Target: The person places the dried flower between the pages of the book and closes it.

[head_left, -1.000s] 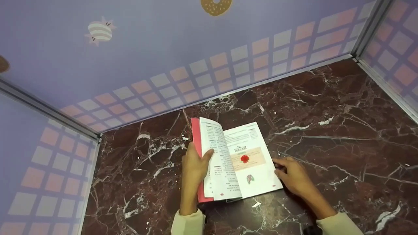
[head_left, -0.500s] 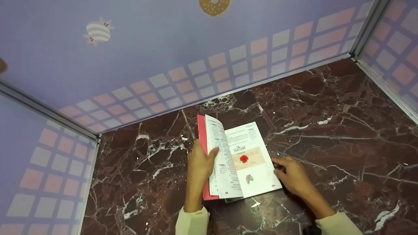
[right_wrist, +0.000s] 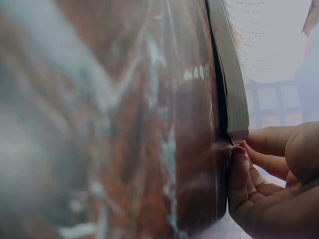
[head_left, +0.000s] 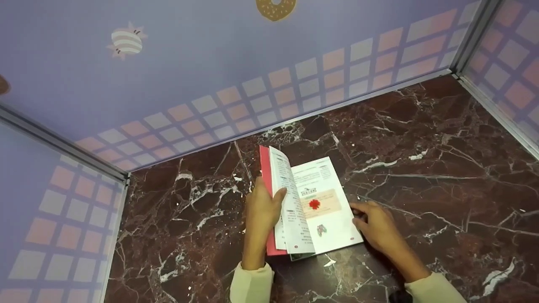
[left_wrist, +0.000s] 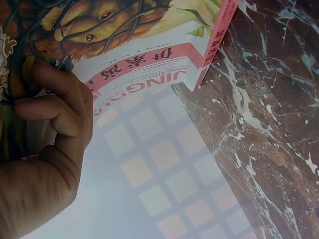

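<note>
An open book (head_left: 326, 214) lies on the dark marbled surface, its right page flat with a red flower-like spot on it. Its left part, a bundle of pages with the red inner cover, stands raised and tilted. My left hand (head_left: 264, 206) grips this part, thumb on the page and fingers behind the cover. In the left wrist view, the curled fingers lie against the outside of the illustrated cover (left_wrist: 104, 27), which shows a lion. At the book's right edge, my right hand (head_left: 377, 225) pinches the edge with curled fingers; the right wrist view shows the fingertips at the page block (right_wrist: 234, 94).
A purple wall panel (head_left: 189, 54) with pink and white squares rises behind the surface. Side panels (head_left: 54, 202) stand at left and right. The marbled surface (head_left: 421, 168) extends around the book.
My left hand has moved a little to the right, tilting the raised left pages and cover further toward the right page. The right hand has stayed at the right edge.
</note>
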{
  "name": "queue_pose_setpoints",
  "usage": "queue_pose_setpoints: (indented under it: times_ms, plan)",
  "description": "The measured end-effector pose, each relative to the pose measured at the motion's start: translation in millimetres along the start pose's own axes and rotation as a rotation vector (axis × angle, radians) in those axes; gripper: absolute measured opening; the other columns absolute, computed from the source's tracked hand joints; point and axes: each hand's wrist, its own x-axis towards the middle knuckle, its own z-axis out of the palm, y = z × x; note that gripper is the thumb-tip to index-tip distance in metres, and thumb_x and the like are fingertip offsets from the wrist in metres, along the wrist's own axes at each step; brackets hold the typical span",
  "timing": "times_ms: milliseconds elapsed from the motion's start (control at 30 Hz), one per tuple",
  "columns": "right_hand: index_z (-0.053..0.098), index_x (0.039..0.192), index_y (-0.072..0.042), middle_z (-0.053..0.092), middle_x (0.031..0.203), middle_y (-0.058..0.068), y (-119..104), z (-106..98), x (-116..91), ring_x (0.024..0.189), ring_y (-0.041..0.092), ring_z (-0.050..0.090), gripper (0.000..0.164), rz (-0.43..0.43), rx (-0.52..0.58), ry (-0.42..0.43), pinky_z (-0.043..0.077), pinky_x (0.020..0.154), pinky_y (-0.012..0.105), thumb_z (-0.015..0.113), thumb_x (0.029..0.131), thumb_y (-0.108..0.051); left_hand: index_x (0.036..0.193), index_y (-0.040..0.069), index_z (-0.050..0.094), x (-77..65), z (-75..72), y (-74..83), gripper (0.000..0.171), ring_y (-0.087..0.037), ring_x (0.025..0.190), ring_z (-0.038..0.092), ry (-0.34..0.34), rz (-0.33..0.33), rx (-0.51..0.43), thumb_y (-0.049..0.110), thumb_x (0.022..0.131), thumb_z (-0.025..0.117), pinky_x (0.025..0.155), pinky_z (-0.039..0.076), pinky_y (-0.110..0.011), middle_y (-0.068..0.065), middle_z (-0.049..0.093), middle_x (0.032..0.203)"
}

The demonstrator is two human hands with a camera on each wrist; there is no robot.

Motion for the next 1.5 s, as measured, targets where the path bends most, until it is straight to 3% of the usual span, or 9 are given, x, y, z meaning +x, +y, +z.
queue_pose_setpoints:
  times_ms: [300,667,800,967,1200,1500]
  plan:
    - [0.071,0.118,0.002,0.066,0.094,0.007,3.5,-0.1,1.3,0.079,0.019,0.060,0.037,-0.001,-0.002,0.003,0.050,0.073,0.036,0.071,0.081,0.005,0.117,-0.002,0.053,1.9,9.1,7.2,0.041,-0.042,0.090,0.070,0.005,0.062,0.012,0.020,0.090,0.075,0.081,0.058,-0.054,-0.027,0.070,0.096]
    - [0.072,0.117,0.002,0.065,0.090,0.006,6.3,2.1,4.6,0.076,0.016,0.058,0.037,-0.016,0.000,0.009,0.048,0.069,0.031,0.072,0.079,0.005,0.117,-0.004,0.053,0.5,21.6,23.3,0.040,-0.046,0.093,0.070,0.010,0.072,0.080,0.017,0.090,0.074,0.078,0.058,-0.054,-0.033,0.069,0.097]
    - [0.073,0.116,0.002,0.065,0.090,0.006,7.2,3.0,4.5,0.075,0.016,0.058,0.037,-0.022,0.001,0.014,0.048,0.069,0.030,0.072,0.079,0.006,0.114,-0.005,0.054,-0.5,29.7,31.1,0.037,-0.045,0.086,0.071,0.037,0.088,0.112,0.013,0.089,0.074,0.070,0.059,-0.053,-0.033,0.070,0.091]
    - [0.072,0.116,0.002,0.065,0.089,0.005,7.3,2.4,3.9,0.076,0.015,0.058,0.037,-0.017,0.006,0.011,0.048,0.069,0.030,0.072,0.079,0.005,0.107,-0.005,0.054,-2.7,41.7,40.6,0.030,-0.045,0.079,0.072,0.095,0.131,0.190,0.009,0.088,0.073,0.064,0.059,-0.053,-0.032,0.069,0.084]
    - [0.072,0.117,0.001,0.064,0.090,0.005,6.7,1.2,3.2,0.077,0.016,0.059,0.038,-0.010,0.004,0.005,0.049,0.072,0.033,0.072,0.080,0.005,0.102,-0.004,0.055,-6.2,60.1,54.1,0.013,-0.041,0.066,0.070,0.155,0.168,0.287,0.002,0.092,0.058,0.051,0.056,-0.049,-0.028,0.068,0.075]
    - [0.072,0.117,0.001,0.063,0.089,0.004,6.3,1.7,4.1,0.076,0.015,0.059,0.037,-0.002,0.004,0.008,0.050,0.071,0.032,0.072,0.080,0.004,0.092,0.002,0.055,-5.6,80.3,67.4,0.012,-0.035,0.070,0.073,0.167,0.168,0.458,0.001,0.087,0.065,0.055,0.058,-0.043,-0.021,0.071,0.077]
